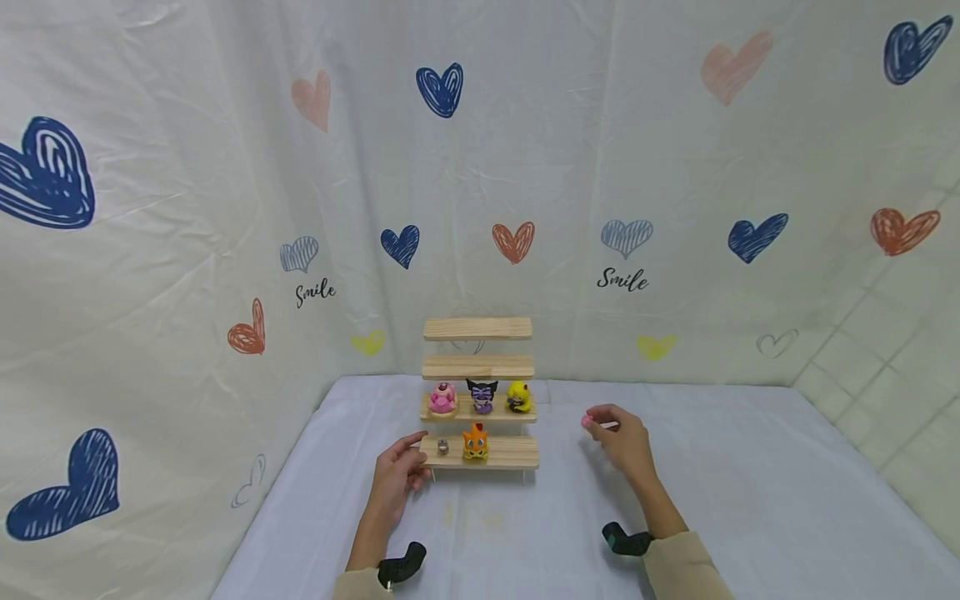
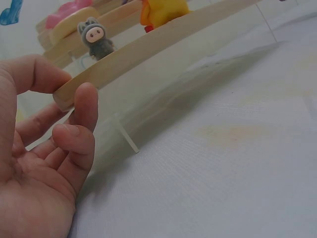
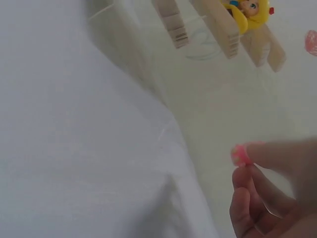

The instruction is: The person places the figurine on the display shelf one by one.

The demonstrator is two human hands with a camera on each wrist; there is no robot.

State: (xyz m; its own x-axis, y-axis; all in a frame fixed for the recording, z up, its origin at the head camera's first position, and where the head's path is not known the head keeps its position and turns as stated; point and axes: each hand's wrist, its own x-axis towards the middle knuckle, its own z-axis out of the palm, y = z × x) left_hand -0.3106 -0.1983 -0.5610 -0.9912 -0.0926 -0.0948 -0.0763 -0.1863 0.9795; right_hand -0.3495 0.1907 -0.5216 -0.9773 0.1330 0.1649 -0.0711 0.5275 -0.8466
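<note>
A wooden tiered shelf [image 1: 510,452] stands on the white cloth. My left hand [image 1: 397,477] pinches the left end of its lowest board, which also shows in the left wrist view [image 2: 124,64]. Close to those fingers, a small grey figurine with rabbit ears [image 2: 97,39] stands on that board, beside an orange and yellow figurine [image 1: 476,443]. The tier above holds a pink figurine [image 1: 442,401], a black and purple figurine [image 1: 482,397] and a yellow figurine [image 1: 518,397]. Right of the shelf, my right hand [image 1: 622,437] pinches a tiny pink object [image 3: 241,155] in the air; its kind is unclear.
The two upper boards [image 1: 477,329] of the shelf carry nothing. A white cloth [image 1: 720,475] covers the table. Behind the shelf hangs a white curtain [image 1: 555,167] printed with hearts. Black wrist straps with cameras [image 1: 626,540] sit at both sleeves.
</note>
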